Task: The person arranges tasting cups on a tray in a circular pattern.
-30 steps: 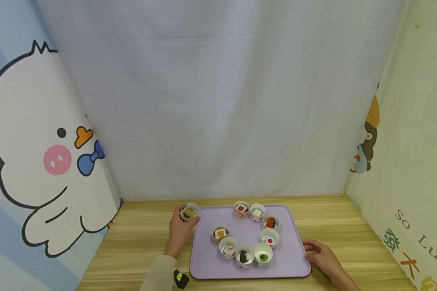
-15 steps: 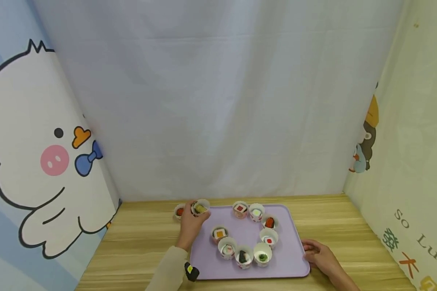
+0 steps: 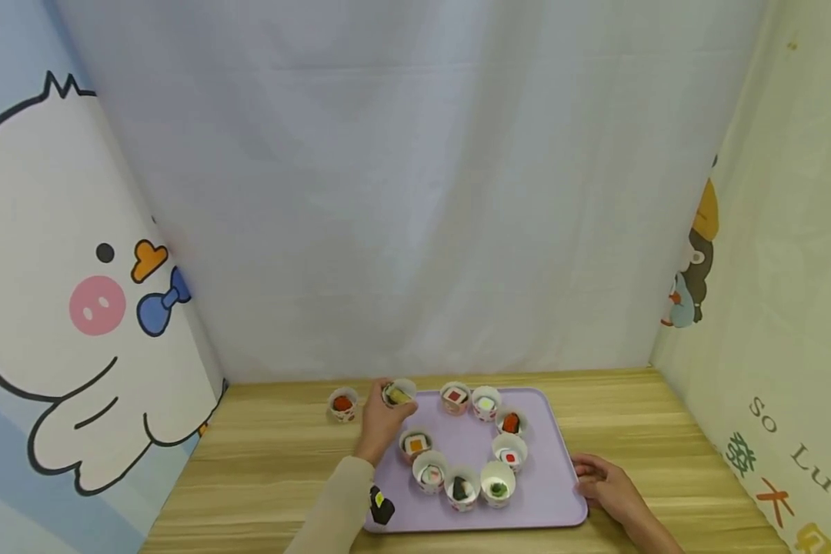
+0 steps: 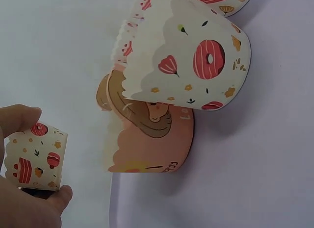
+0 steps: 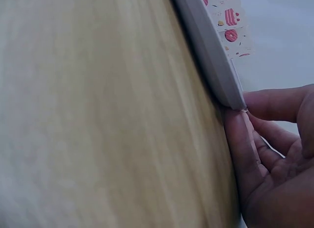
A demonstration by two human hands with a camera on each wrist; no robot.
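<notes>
My left hand (image 3: 381, 423) grips a paper baking cup (image 3: 400, 394) with a yellow-topped sushi piece inside, over the back left corner of the lilac tray (image 3: 547, 500). In the left wrist view, thumb and fingers pinch this cup (image 4: 37, 157) by its sides; its wall carries donut and cake prints. My right hand (image 3: 612, 488) pinches the tray's right edge between thumb and fingers, as the tray rim (image 5: 211, 56) shows in the right wrist view. Several more cups stand on the tray in a curve, among them a pink cup (image 4: 147, 144) and one with green filling (image 3: 498, 489).
A cup with a red-topped piece (image 3: 342, 403) stands on the wooden table (image 3: 263, 469), left of the tray. A pale curtain (image 3: 415, 192) hangs behind the table. Printed cloth walls (image 3: 769, 308) stand at both sides.
My left hand has carried the cup rightward, from beside the tray to over its back left corner. The red-topped cup on the table has come into sight. The right hand stays at the tray edge.
</notes>
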